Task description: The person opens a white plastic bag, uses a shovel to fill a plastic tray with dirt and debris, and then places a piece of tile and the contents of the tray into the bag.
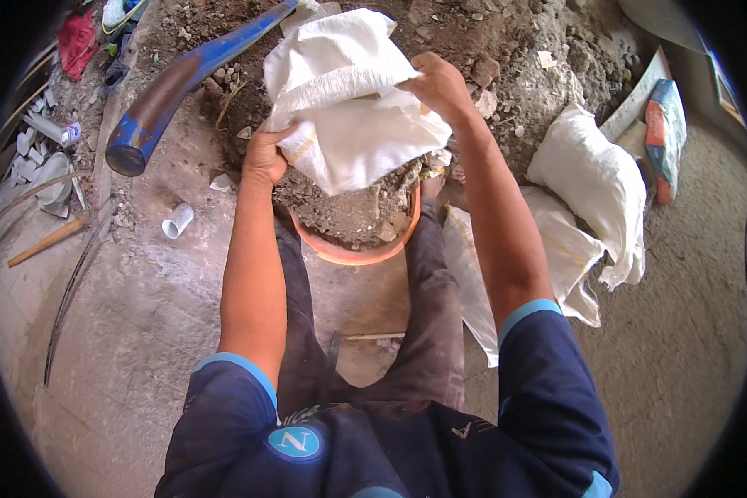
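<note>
A white woven sack (365, 145) is stretched between my two hands, its upper part folded over. My left hand (267, 152) grips its left edge, with the fingers partly behind the cloth. On the far right side my right hand (440, 85) is closed on the sack's edge. Beneath the sack, between my legs, stands an orange tub (358, 256) heaped with soil and rubble (361, 217). The sack hides the tub's far side. Whether the sack holds anything cannot be seen.
A blue and brown tool handle (192, 73) slants in at the upper left. Filled white sacks (593, 178) and a printed bag (666, 133) lie at right. Rubble covers the far ground. A plastic cup (177, 222), wooden stick (48, 241) and litter lie at left.
</note>
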Tool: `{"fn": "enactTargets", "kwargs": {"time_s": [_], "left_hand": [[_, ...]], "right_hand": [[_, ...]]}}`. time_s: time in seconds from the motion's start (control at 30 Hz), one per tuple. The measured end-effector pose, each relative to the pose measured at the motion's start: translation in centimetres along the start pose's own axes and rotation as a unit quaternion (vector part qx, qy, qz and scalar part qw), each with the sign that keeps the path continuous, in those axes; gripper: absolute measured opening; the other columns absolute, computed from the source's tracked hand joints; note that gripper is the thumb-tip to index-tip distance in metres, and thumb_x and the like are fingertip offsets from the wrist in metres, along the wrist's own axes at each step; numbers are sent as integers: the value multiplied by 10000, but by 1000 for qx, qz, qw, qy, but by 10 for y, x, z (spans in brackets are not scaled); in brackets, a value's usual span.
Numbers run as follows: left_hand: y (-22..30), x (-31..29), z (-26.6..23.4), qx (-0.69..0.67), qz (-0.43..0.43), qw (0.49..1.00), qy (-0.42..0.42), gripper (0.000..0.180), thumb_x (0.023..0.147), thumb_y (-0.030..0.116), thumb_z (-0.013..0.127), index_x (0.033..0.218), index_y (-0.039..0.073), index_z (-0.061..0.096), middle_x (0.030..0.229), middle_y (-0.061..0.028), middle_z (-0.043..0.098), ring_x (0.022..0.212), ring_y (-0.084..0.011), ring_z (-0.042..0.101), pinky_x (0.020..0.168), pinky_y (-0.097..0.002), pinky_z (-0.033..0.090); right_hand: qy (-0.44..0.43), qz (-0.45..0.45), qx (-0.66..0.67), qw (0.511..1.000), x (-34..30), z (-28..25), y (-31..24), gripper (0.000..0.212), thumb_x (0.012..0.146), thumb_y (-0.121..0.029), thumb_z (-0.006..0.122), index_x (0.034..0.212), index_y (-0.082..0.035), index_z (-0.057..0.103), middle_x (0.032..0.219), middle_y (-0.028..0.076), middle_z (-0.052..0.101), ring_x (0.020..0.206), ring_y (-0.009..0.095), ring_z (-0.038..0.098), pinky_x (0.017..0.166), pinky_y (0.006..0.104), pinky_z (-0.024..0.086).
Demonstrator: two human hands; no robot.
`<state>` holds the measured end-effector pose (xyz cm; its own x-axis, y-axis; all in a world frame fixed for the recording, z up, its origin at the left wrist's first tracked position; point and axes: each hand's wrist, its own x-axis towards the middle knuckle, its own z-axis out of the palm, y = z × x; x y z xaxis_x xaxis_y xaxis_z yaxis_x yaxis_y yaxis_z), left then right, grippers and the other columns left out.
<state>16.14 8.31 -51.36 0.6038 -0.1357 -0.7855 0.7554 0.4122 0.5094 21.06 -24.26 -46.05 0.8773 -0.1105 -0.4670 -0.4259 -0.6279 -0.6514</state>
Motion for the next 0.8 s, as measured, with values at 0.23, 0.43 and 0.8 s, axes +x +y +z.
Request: {"fn": "enactTargets", "kwargs": {"time_s": [0.23,0.43,0.8], "left_hand": [[25,-2,-13,-35,-150,978,-139,529,730,123,772,1208,-23,599,1088,-125,681,987,-249,671,869,-410,560],[59,-1,-12,432,-127,891,-60,579,740,260,842,1205,-5,619,1115,-111,680,950,-187,662,858,-323,518],[6,-52,16,371,124,917,77,722,699,217,855,1283,-23,503,1176,-140,624,1075,-219,604,935,-319,457]], "right_hand": [[-240,222,323,888,-18,21,61,395,762,-115,732,1101,73,658,1025,173,703,870,249,674,785,349,532],[-353,182,231,888,-8,11,86,597,785,-502,734,1073,19,693,1145,248,650,1084,350,609,923,533,472],[-231,82,-19,969,16,6,-25,814,789,-717,616,1139,15,678,1064,230,671,1062,331,633,866,501,518]]}}
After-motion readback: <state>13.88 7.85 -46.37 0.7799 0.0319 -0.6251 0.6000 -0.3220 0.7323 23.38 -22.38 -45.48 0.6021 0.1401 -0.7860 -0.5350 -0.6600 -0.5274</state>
